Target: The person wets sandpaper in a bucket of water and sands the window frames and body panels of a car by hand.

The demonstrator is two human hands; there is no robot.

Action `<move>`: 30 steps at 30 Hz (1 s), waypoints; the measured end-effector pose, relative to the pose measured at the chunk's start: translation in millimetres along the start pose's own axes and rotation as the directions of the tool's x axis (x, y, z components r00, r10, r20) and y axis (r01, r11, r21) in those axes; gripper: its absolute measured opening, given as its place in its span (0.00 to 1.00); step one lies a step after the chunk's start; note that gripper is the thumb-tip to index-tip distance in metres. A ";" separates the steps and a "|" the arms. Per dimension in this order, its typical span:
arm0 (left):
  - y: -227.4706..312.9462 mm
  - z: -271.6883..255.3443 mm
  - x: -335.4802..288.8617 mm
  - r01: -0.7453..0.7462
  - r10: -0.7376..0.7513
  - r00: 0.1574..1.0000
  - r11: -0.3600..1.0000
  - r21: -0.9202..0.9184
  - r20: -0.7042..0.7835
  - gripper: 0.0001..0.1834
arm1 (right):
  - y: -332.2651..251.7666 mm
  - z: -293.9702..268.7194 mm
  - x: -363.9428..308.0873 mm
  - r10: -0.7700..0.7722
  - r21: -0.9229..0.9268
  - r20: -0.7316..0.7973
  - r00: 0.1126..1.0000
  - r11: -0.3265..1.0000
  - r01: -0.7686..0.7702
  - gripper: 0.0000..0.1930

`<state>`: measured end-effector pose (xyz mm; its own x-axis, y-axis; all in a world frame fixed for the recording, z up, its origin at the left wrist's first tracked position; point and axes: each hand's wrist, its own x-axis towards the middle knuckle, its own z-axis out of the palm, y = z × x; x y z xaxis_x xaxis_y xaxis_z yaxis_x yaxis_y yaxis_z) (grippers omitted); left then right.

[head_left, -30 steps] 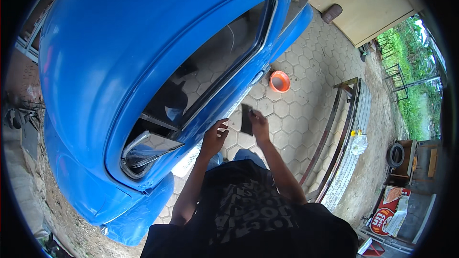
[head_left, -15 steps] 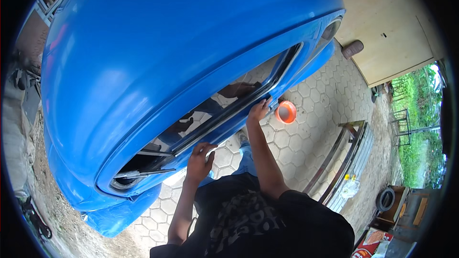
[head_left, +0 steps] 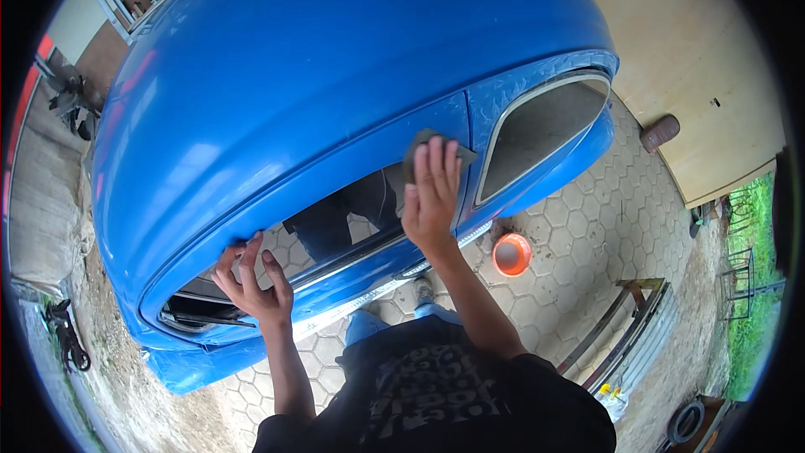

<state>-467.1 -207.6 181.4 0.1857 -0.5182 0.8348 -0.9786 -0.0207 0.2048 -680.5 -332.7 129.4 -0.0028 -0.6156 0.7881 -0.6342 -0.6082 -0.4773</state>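
Observation:
A rounded blue car (head_left: 335, 59) fills the view in front of me. My right hand (head_left: 433, 193) lies with its fingers stretched over a grey sheet (head_left: 426, 137), probably sandpaper, pressing it to the door frame behind the side window. The palm side is hidden. My left hand (head_left: 253, 278) has its fingers spread and bent, with the fingertips at the upper edge of the dark door window (head_left: 335, 222). Nothing shows in that hand. Whitish scuffs mark the blue paint above the rear side window (head_left: 545, 138).
An orange bucket (head_left: 511, 255) with cloudy liquid stands on the hexagonal pavers (head_left: 579, 235), right of my feet. Farther right lies a long metal frame (head_left: 616, 327). A brown cylindrical object (head_left: 660, 133) sits against the tan panel (head_left: 696, 59).
My right hand has moved up from below the window to the frame behind it, where the grey sheet now shows. The left hand has risen to the window's top edge. The view has shifted.

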 end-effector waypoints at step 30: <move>-94.2 -36.3 -5.9 0.150 -0.128 0.968 0.985 0.088 -0.216 0.11 | 14.2 -16.2 65.3 -0.110 0.068 -0.280 0.954 0.989 0.134 0.12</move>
<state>-372.8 -171.6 175.7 0.3244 -0.3144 0.8921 -0.9436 -0.1737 0.2819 -702.2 -373.5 180.3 -0.1491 -0.3798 0.9130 -0.5751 -0.7177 -0.3925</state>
